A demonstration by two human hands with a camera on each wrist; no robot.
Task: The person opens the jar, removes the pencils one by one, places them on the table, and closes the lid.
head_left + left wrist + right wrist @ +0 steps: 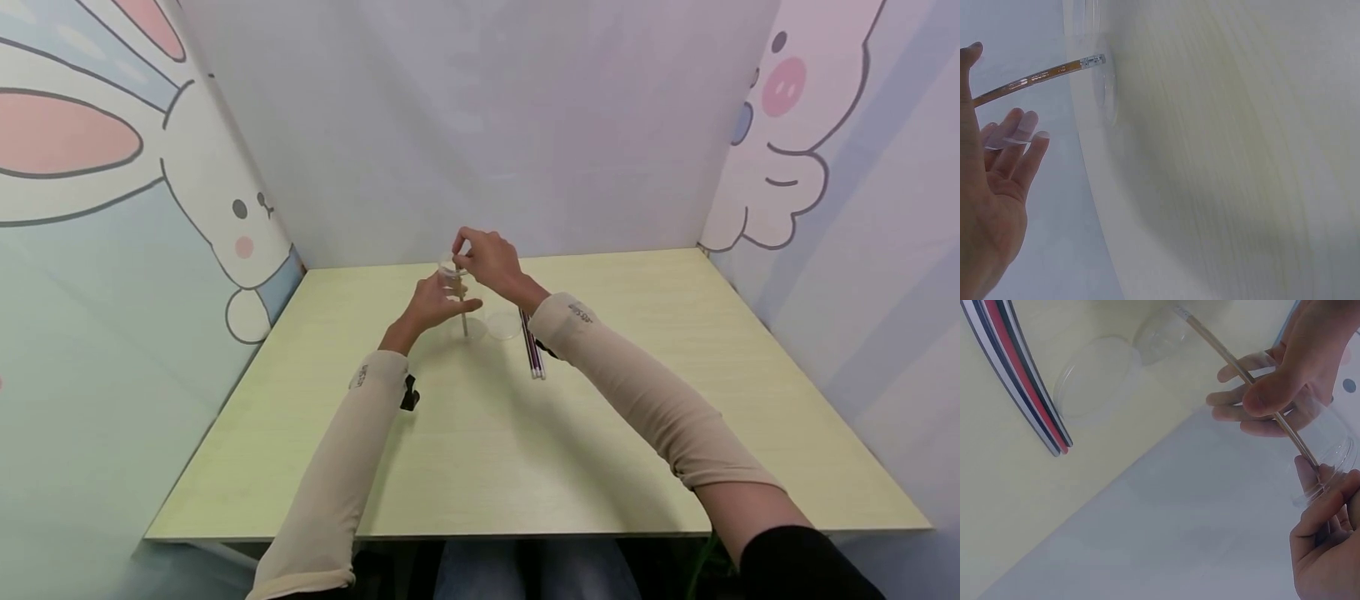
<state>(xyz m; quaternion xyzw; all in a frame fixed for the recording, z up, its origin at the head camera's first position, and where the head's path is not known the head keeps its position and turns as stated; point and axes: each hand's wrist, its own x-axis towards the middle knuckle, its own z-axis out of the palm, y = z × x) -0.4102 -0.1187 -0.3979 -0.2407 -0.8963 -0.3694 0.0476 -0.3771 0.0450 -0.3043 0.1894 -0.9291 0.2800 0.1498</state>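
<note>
pencil (pixel 1054 72) stands eraser-end down inside a clear jar (pixel 447 268) near the head view's centre, its top pinched by the right hand (pixel 491 260); the left hand (pixel 432 304) grips the jar's side. right of it, a clear lid (pixel 503 326) and several striped pencils (pixel 1017 365) lie on the surface (pixel 262 467).

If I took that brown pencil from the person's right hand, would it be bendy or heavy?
The pencil would probably feel stiff, since it looks straight. It's likely light: it's slim, and the right hand pinches it near one end. Laid down, it might roll, being so thin, though I can't tell if its sides are round.
</note>
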